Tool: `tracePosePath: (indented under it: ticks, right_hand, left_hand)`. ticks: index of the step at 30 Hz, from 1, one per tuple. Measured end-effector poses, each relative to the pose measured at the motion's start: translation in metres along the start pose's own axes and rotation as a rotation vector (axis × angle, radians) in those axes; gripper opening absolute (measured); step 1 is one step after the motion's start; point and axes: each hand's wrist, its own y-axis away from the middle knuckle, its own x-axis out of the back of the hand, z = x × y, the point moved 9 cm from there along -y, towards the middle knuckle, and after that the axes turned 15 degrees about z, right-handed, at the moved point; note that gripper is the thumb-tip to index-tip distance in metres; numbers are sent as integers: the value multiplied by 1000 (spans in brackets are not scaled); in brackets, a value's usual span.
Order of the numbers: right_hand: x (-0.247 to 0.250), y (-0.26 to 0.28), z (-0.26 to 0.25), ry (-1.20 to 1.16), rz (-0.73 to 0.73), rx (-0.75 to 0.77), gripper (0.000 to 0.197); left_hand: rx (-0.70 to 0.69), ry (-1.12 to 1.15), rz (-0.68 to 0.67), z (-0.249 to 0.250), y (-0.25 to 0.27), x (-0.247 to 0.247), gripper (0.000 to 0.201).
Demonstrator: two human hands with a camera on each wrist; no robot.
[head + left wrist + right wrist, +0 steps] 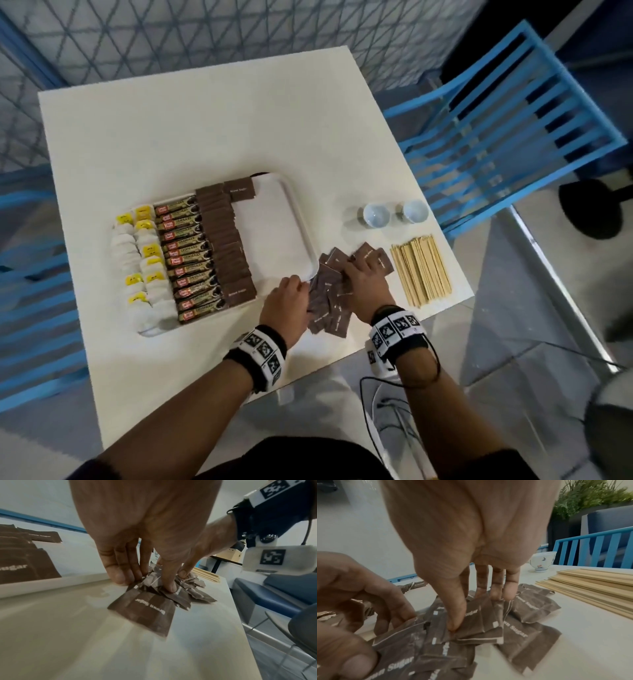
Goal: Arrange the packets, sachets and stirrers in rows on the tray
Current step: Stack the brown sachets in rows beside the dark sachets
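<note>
A white tray [274, 219] holds rows of tea bags [137, 253], coffee sticks [188, 253] and brown sugar sachets [226, 246]; its right half is bare. A loose pile of brown sugar sachets [330, 301] lies on the table just right of the tray. My left hand [303, 286] pinches the pile's left edge between fingers [120, 574] and thumb. My right hand [354, 269] grips a bunch of sachets [476, 618] between thumb and fingers near the pile's far side. Wooden stirrers [421, 270] lie in a stack right of the pile.
Two small white cups [375, 214] [414, 210] stand behind the stirrers. A blue slatted chair [513, 120] is at the table's right side. The table's near edge runs close below the pile. Cables hang by my right wrist.
</note>
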Motion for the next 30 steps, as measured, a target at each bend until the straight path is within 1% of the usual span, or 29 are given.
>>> tracePosePath:
  ticks: [6, 9, 12, 15, 17, 24, 30]
  right_hand:
    - [-1, 1, -3, -23, -23, 40, 75]
    - [-3, 0, -2, -4, -42, 62, 73]
    - [-5, 0, 1, 5, -55, 67, 67]
    - [-6, 1, 1, -12, -63, 80, 57]
    - [-5, 0, 1, -16, -69, 87, 55]
    - [4, -6, 1, -106, -40, 60, 37]
    - [7, -9, 0, -166, -48, 50, 24]
  left_hand:
    - [71, -16, -43, 2, -4, -7, 40]
    - [109, -11, -43, 3, -2, -10, 40]
    - [167, 21, -27, 1, 1, -11, 42]
    - [238, 63, -6, -3, 2, -10, 42]
    - [267, 89, 12, -3, 1, -8, 41]
    - [352, 193, 45, -5, 2, 0, 27]
    - [425, 296, 95, -3, 4, 6, 21]
